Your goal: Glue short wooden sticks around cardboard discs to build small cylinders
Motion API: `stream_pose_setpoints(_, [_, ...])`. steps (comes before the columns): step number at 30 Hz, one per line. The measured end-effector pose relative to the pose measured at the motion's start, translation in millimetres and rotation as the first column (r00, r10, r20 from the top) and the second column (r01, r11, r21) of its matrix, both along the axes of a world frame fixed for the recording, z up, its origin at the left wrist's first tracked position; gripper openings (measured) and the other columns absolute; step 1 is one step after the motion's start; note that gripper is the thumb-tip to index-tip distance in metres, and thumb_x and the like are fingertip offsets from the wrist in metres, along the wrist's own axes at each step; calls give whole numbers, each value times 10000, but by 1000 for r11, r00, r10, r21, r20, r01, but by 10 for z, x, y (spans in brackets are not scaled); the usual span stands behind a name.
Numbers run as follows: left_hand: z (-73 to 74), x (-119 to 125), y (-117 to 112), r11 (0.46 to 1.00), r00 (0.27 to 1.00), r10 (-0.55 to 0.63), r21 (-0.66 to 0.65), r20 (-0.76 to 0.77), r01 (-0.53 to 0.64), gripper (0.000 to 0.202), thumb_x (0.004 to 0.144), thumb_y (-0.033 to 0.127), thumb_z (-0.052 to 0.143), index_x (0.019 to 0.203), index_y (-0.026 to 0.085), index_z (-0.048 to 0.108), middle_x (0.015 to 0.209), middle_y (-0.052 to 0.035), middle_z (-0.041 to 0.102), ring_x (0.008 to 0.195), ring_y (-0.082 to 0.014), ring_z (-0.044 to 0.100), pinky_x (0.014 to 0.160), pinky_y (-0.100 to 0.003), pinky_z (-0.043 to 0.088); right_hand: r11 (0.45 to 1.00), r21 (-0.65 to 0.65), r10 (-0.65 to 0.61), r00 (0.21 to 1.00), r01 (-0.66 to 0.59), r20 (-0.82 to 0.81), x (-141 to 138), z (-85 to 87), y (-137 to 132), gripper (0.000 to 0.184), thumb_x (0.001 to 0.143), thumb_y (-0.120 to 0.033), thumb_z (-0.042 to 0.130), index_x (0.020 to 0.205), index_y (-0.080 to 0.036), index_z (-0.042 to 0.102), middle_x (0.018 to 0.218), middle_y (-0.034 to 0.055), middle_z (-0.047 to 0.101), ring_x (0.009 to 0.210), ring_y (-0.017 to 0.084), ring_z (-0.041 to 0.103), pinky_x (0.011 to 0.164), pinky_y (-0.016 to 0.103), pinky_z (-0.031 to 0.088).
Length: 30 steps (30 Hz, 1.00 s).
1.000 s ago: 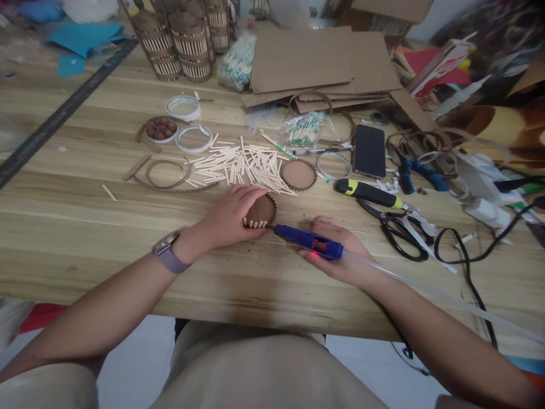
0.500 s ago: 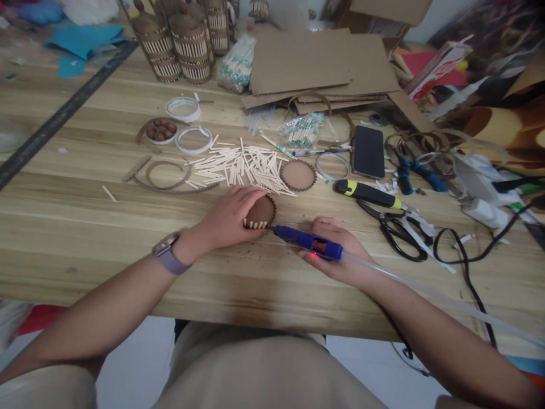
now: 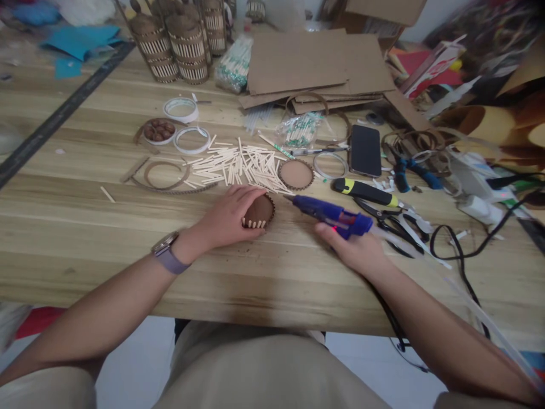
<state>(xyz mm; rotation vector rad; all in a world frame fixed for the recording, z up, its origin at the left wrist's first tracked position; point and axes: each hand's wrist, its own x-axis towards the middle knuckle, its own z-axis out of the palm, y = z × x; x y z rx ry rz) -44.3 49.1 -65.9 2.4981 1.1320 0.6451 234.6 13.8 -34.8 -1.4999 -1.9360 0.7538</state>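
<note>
My left hand (image 3: 227, 218) grips a round cardboard disc (image 3: 261, 210) by its left edge. The disc has a ridged brown rim, and several short pale sticks stand along its near side. In my right hand (image 3: 355, 245) is a blue glue gun (image 3: 332, 215) with a small red light; its nozzle points left, apart from the disc, and a clear glue stick trails from its back. Just beyond the disc lies a heap of loose pale sticks (image 3: 242, 165). A second cardboard disc (image 3: 297, 174) with a ridged rim rests to the heap's right.
On the right lie a utility knife (image 3: 366, 191), black scissors (image 3: 395, 233), a phone (image 3: 365, 150), blue-handled pliers (image 3: 415, 173) and a black cable (image 3: 457, 267). Tape rolls (image 3: 181, 108) and a bowl of brown balls (image 3: 159, 132) sit at left. Cardboard sheets (image 3: 298, 59) and stick-walled lantern shapes (image 3: 187, 48) stand behind.
My right hand has drawn the glue gun away from the disc, to the right and slightly up. My left hand keeps its grip on the disc in the same place.
</note>
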Motion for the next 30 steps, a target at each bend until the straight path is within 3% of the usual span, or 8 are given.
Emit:
stream_pose_setpoints(3, [-1,-6,0,1000,1000,0,-8,0,0,713,768,376,747,1378,145,458,1389,-164,560,1277,-333,505,1092,-521,399,944,-328,-89,977,21,-192,114,88,36,479,818,-694,606,755,-223,669,676,49,641,597,182,556,516,292,444])
stream_pose_setpoints(6, [-6,-11,1,1000,1000,-4,-1,7,4,708,781,395,743,1379,149,455,1387,-165,561,1280,-332,505,1086,-516,405,760,-610,-18,930,-225,-366,190,187,64,530,788,-684,655,736,-159,694,643,49,638,496,106,451,425,234,334])
stream_pose_setpoints(9, [-12,-14,6,1000,1000,-11,0,17,11,707,793,418,735,1385,159,449,1388,-166,562,1278,-337,508,1084,-531,402,570,-738,31,907,-360,-419,188,251,56,544,745,-681,700,771,-137,698,741,80,689,492,89,458,414,222,333])
stream_pose_setpoints(11, [-15,-15,10,1000,1000,-15,-6,20,16,707,794,413,732,1389,160,446,1390,-168,561,1276,-340,510,1086,-536,401,537,-755,71,912,-376,-403,164,263,30,542,759,-688,679,820,-149,683,771,74,694,514,102,502,450,231,389])
stream_pose_setpoints(16, [-3,-10,12,1000,1000,-19,-21,21,20,709,787,396,723,1391,151,444,1399,-170,553,1285,-347,503,1096,-538,398,751,-586,375,927,-303,2,139,314,-6,464,915,-616,501,810,-195,665,624,13,626,533,140,540,483,246,378])
stream_pose_setpoints(20, [17,-3,9,999,1000,-16,-46,3,16,707,791,406,718,1392,154,444,1401,-170,551,1287,-351,499,1098,-548,393,967,-190,245,831,-171,499,80,395,165,304,905,-422,581,688,-217,632,625,27,643,554,165,546,507,267,318])
stream_pose_setpoints(25, [9,-1,3,1000,1000,-8,-29,-13,8,691,804,392,698,1388,125,443,1392,-183,554,1274,-357,505,1091,-550,402,975,17,183,842,-222,507,-213,324,605,110,895,-235,607,825,-194,681,809,50,704,731,186,627,623,261,382])
stream_pose_setpoints(30, [-14,-5,1,999,1000,-5,-34,-7,5,714,794,394,712,1400,137,437,1396,-186,548,1290,-363,498,1110,-568,383,939,58,250,792,-338,556,-534,203,887,211,918,-215,616,1114,-187,690,1172,114,669,1063,242,627,811,293,446])
